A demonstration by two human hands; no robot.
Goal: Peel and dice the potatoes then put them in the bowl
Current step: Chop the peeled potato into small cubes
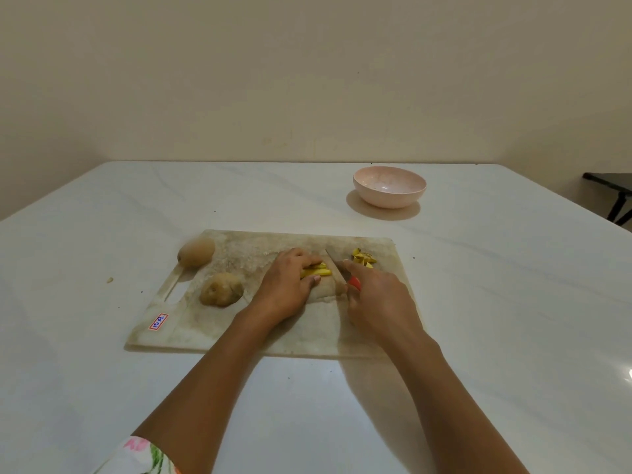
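On a worn white cutting board, my left hand presses down on yellow peeled potato strips. My right hand grips a red-handled knife, its blade lying just right of the strips with the tip pointing away from me. A small heap of yellow diced pieces lies to the right of the blade. Two unpeeled brown potatoes sit on the board's left part, one at the far corner and one nearer me. The pink bowl stands apart on the table, beyond the board to the right.
The board lies on a white marble-look table against a beige wall. A small scrap lies on the table left of the board. A dark piece of furniture stands past the table's right edge.
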